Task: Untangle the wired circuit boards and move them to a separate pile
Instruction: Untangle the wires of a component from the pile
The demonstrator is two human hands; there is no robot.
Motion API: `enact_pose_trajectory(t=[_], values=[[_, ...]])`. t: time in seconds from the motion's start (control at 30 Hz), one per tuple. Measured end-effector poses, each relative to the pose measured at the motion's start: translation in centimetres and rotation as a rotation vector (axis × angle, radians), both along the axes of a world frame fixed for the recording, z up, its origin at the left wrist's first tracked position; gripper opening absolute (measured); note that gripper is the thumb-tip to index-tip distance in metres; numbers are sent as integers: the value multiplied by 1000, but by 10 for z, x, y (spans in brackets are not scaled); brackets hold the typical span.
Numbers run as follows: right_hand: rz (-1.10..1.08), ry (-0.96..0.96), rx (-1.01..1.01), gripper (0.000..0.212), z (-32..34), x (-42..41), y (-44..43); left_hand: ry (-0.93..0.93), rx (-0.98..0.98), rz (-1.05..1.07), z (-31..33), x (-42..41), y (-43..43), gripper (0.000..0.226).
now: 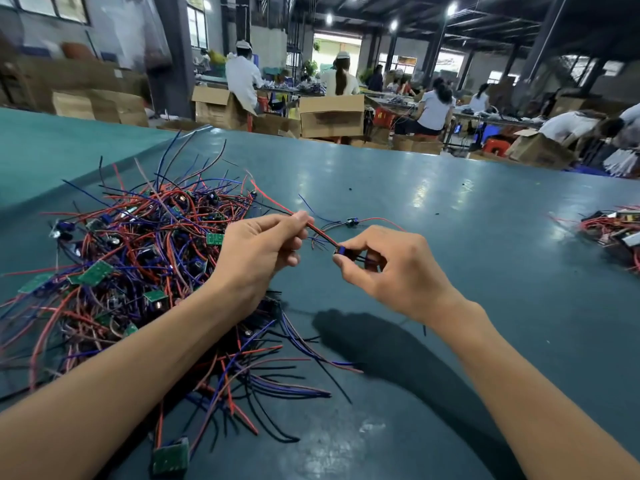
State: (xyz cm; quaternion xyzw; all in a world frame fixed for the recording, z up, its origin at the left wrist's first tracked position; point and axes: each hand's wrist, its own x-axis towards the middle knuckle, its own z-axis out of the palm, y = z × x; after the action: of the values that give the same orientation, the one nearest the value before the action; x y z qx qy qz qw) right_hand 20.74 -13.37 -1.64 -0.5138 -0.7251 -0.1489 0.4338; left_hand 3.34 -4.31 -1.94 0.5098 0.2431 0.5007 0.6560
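A big tangle of small green circuit boards with red, blue and black wires [138,265] covers the left of the green table [450,237]. My left hand [263,251] pinches a red and black wire pair [320,232] above the table, just right of the tangle. That wire pair runs down to a small board with a blue part [341,251], which my right hand [384,265] pinches between thumb and fingers. A separate pile of wired boards [613,233] lies at the right edge of the table.
One loose wired board [351,222] lies just behind my hands. Another green board [171,457] sits near the front edge. Beyond the table's far edge stand cardboard boxes [330,116], and several people work at benches.
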Motion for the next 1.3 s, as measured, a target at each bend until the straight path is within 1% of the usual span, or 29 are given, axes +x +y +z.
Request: enact_pose_trajectory(t=[0.1,0.23,0.4,0.5,0.6,0.7,0.8,0.83,0.9,0.93,0.97,1.03,1.07,1.1,1.17,1.2,1.27,1.3], values=[[29,12,-111,7,2,14,-3,-42,-60,69,5,-5,6,16],[12,61,-229,7,1,29,-3,-82,-89,129,4,-11,12,16],[20,58,-223,7,-2,30,-1,-168,-148,149,4,-12,13,12],[20,31,-191,8,-5,27,0,-217,-145,142,5,-14,12,13],[6,39,-115,10,-10,26,2,-275,-187,83,7,-16,11,27],[-35,78,-36,14,-13,28,3,-287,-269,-73,8,-16,8,56],[-73,128,71,16,-14,25,5,-274,-282,-196,7,-11,-2,62],[-81,145,104,17,-14,22,6,-293,-306,-238,6,-8,-5,68],[-101,166,144,18,-14,16,7,-324,-403,-332,6,-7,-9,91],[-105,172,154,18,-14,12,7,-290,-430,-377,5,-6,-12,91],[-97,177,158,18,-14,8,7,-217,-413,-414,4,-5,-14,80],[-30,162,147,19,-12,1,6,-32,-252,-445,0,-1,-18,43],[8,132,134,19,-11,-1,5,12,-172,-430,-3,1,-20,27],[31,89,118,20,-12,-4,4,26,-117,-402,-4,2,-21,21],[17,8,94,23,-13,-8,3,28,-61,-317,-6,2,-21,24],[-23,-21,99,26,-13,-10,2,23,-50,-275,-6,1,-21,25],[-176,-53,178,30,-11,-13,1,5,-72,-212,-5,1,-19,24],[-227,-30,252,27,-10,-17,0,-13,-103,-189,-4,1,-18,23]])
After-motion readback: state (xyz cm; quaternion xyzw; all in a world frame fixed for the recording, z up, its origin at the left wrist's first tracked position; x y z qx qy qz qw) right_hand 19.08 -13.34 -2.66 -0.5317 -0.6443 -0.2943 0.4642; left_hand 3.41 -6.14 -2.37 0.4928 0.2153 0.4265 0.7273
